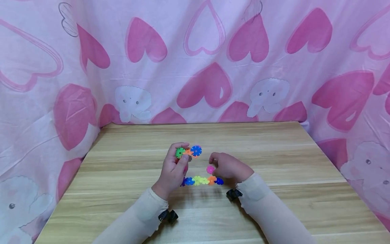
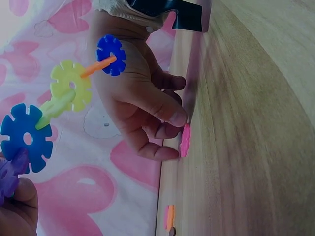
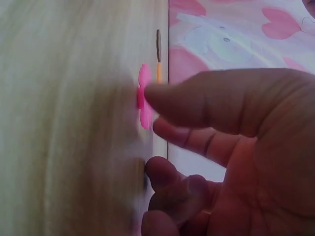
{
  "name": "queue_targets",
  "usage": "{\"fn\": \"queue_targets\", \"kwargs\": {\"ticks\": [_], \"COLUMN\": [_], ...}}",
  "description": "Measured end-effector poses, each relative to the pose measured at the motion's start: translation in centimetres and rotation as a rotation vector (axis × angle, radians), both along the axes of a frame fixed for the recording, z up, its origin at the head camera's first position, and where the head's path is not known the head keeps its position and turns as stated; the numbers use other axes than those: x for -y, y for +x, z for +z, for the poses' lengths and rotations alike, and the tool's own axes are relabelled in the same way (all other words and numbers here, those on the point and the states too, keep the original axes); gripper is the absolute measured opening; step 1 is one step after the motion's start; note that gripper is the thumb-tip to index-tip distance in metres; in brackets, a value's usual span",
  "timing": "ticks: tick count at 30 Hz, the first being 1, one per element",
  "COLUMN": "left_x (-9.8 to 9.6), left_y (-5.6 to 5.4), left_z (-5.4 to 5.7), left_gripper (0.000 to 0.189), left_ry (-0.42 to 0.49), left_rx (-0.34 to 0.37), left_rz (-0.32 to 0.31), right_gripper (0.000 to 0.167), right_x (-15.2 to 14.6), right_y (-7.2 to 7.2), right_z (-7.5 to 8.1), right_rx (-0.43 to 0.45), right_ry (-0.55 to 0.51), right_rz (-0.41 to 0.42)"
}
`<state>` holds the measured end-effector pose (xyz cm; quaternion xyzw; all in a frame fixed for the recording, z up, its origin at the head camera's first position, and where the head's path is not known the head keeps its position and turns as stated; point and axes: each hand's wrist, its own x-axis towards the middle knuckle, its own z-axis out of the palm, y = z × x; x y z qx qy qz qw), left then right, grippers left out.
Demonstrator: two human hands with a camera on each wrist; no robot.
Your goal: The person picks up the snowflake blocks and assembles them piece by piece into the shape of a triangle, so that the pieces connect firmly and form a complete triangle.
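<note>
My left hand (image 1: pixel 173 170) grips a build of slotted plastic discs, with a green disc (image 1: pixel 179 153) between thumb and fingers. An orange disc and a blue disc (image 1: pixel 196 150) stick out beyond it. Nearer my body, a row of purple, blue, yellow, orange and blue discs (image 1: pixel 198 180) extends to the right; the left wrist view shows them interlocked, including a blue disc (image 2: pixel 27 138). My right hand (image 1: pixel 231 166) is low over the table, fingers loosely bent. Its thumb and forefinger tips are at a pink disc (image 3: pixel 144 96); firm contact cannot be made out.
Further loose discs lie on the wooden table (image 1: pixel 274 145), among them an orange disc (image 2: pixel 171 217) and a brown disc (image 3: pixel 158 45), partly hidden by my left hand in the head view. A pink heart-patterned curtain (image 1: pixel 204 84) surrounds the back and sides.
</note>
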<state>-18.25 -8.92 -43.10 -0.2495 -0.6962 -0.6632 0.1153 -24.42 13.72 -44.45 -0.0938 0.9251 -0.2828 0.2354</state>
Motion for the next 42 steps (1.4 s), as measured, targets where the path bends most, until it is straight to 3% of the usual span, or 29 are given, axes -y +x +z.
{"fn": "queue_targets", "kwargs": {"ticks": [10, 18, 21, 26, 30, 34, 38, 42], "left_x": [0.1, 0.2, 0.2, 0.1, 0.1, 0.1, 0.0, 0.0], "left_y": [-0.1, 0.0, -0.1, -0.1, -0.1, -0.2, -0.3, -0.3], "left_z": [0.0, 0.1, 0.1, 0.1, 0.1, 0.1, 0.0, 0.0], "left_gripper": [0.031, 0.034, 0.033, 0.031, 0.029, 0.028, 0.026, 0.024], "left_ry": [0.005, 0.002, 0.005, 0.018, 0.029, 0.037, 0.036, 0.030], "left_rx": [-0.023, -0.015, -0.016, -0.023, -0.029, -0.031, -0.042, -0.052], "left_rz": [-0.003, 0.046, 0.056, 0.060, 0.059, 0.055, 0.041, 0.021], "right_gripper": [0.021, 0.012, 0.010, 0.022, 0.030, 0.037, 0.037, 0.032], "right_x": [0.3, 0.1, -0.3, -0.8, -1.0, -0.9, -0.7, -0.5], "right_y": [0.2, 0.2, 0.0, -0.4, -0.2, 0.5, 1.2, 1.5], "right_z": [0.3, 0.2, 0.3, 1.5, 3.0, 4.3, 5.0, 5.3], "right_rx": [0.020, 0.034, 0.035, -0.005, -0.056, -0.003, 0.044, 0.044], "right_ry": [-0.008, -0.011, -0.127, -0.479, -0.724, -0.945, -1.048, -1.041], "right_rz": [0.015, -0.016, -0.022, -0.038, 0.007, 0.072, 0.111, 0.112]}}
